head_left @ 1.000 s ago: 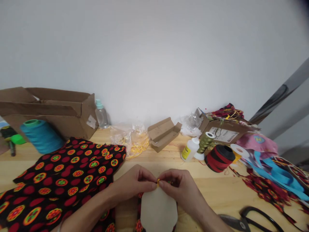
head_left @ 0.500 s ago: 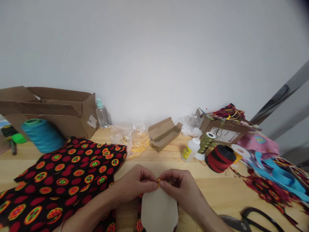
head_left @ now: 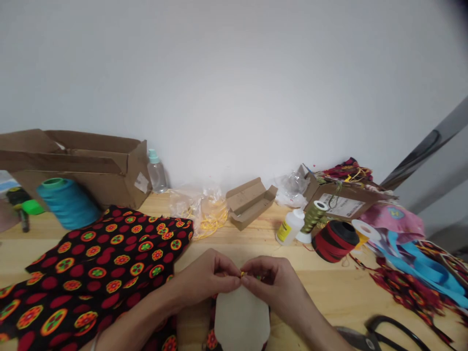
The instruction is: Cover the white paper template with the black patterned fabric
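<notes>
Left of the card (head_left: 242, 319): dark printed cloth (head_left: 120, 270), spread wide, running under the left forearm. Left hand (head_left: 210, 273) at the card's top left, thumb and finger pinched on yellow cord (head_left: 243, 274). Cord at the card's top edge, mostly hidden by fingertips. Box (head_left: 248, 207) beyond the card, bare wood between. Right hand (head_left: 272, 275) at the card's top right, same tight pinch on the cord. Open table (head_left: 329, 287) right of the card, as far as the scissors (head_left: 372, 337).
</notes>
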A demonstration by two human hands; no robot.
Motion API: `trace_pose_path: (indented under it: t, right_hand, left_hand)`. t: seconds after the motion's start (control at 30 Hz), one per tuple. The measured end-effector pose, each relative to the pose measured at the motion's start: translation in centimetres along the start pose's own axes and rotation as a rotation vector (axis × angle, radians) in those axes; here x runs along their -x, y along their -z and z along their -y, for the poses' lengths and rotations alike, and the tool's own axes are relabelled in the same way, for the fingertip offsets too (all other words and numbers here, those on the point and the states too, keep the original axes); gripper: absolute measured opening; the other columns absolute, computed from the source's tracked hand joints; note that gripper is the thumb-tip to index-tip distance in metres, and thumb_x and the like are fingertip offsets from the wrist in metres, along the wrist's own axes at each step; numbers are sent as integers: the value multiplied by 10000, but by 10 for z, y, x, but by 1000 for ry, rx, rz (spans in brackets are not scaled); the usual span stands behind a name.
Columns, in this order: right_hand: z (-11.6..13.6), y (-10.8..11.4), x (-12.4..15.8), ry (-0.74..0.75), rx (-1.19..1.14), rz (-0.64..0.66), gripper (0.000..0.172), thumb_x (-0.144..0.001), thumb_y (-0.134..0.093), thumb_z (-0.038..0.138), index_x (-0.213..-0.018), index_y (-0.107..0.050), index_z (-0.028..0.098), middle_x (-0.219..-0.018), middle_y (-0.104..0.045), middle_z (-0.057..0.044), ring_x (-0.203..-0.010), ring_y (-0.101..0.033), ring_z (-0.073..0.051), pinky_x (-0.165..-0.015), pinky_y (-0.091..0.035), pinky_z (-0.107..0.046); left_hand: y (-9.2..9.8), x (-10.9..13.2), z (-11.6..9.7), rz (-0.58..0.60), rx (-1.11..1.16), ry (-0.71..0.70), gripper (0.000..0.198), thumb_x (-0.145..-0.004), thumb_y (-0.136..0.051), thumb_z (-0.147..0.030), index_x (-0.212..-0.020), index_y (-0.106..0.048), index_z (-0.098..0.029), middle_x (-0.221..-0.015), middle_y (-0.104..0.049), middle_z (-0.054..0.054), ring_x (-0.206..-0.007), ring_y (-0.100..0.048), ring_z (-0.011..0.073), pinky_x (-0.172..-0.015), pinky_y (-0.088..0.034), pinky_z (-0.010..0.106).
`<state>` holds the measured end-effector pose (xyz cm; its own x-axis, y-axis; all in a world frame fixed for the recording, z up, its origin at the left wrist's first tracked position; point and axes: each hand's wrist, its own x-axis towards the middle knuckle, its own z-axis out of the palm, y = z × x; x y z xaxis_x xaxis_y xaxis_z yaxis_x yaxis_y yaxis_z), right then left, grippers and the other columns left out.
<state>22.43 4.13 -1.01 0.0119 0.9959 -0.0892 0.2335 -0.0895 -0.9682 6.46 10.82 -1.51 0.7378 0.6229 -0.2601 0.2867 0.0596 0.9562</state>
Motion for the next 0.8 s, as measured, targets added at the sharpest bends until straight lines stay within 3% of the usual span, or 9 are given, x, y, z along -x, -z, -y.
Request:
trace_pose_path:
  t: [0.33,0.8]
  right_hand:
    - [5,1,-1,-35,-63,-4,188,-607,-641,260,-749,-651,138,-588,-552,17,-495,-416,-73,-466,-288,-210]
    - [0,4,-3,-26,-128,28,209,-598,-687,273,-762,-646,149,-557,-525,42,-485,-394,-62,-459,-256,-206]
  left_hand:
    - [1,2,-3,37,81,6,154,-637,-601,-257,-686,-714,-164,-495,-488,-56,-465,-336,66,-433,-217,200]
    - [0,-1,2,2,103,15,147,-617,-637,-294,-665,-701,-171,-472,-472,-70,-452,-319,66,-439,-215,206]
